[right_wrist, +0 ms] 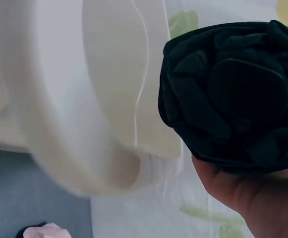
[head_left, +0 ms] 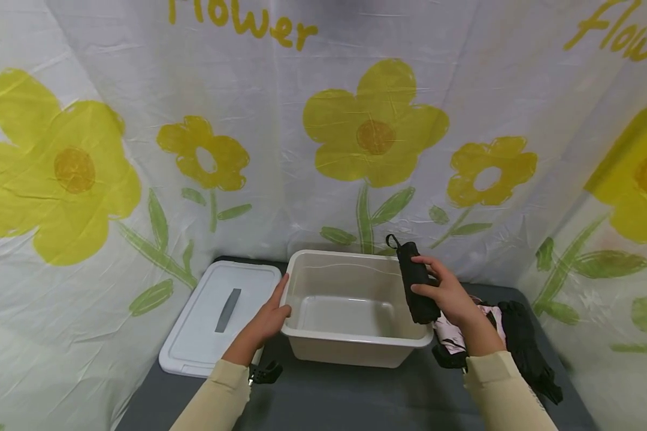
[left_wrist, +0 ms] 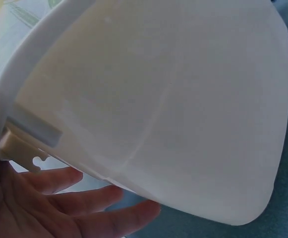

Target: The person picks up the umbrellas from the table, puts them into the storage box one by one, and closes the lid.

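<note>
A black folded umbrella (head_left: 416,281) with a wrist loop at its top end is gripped by my right hand (head_left: 449,293), tilted over the right rim of a cream plastic bin (head_left: 350,342). In the right wrist view the bunched cloth end of the umbrella (right_wrist: 248,94) points at the camera, and my right hand (right_wrist: 233,191) shows below it. My left hand (head_left: 269,314) holds the bin's left rim, thumb over the edge. The left wrist view shows the fingers of the left hand (left_wrist: 79,203) along the outer wall of the bin (left_wrist: 183,109). The bin's visible floor is bare.
A white lid (head_left: 205,317) with a grey handle lies left of the bin. On the right are pink patterned cloth (head_left: 450,336) and a black garment (head_left: 523,341). The dark grey table (head_left: 350,401) backs onto a flower-printed curtain (head_left: 280,179).
</note>
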`<move>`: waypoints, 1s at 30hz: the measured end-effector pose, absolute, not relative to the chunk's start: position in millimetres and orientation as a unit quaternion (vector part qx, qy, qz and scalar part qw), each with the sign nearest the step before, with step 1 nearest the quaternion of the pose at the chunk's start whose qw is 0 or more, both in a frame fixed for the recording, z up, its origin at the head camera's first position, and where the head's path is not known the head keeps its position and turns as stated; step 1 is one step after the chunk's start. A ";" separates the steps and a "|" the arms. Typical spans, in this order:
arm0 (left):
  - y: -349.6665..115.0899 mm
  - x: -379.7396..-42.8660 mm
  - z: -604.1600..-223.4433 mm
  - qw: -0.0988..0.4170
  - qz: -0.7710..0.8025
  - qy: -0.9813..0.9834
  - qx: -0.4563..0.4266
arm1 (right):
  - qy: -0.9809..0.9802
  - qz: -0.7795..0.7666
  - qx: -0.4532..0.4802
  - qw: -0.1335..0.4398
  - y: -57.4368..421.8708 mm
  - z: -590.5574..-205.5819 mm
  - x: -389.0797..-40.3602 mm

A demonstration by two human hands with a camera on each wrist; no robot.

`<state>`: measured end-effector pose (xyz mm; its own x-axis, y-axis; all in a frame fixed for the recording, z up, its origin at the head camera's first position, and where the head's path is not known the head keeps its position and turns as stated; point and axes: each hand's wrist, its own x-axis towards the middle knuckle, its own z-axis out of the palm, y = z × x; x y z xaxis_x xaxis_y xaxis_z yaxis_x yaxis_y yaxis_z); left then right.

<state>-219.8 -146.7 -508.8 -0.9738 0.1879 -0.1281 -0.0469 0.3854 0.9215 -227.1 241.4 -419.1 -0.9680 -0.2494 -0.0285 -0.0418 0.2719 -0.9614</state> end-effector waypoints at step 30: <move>-145.9 -217.7 -509.1 0.089 0.554 0.827 0.030 | 0.779 -0.538 -0.222 0.232 189.3 -417.2 -260.9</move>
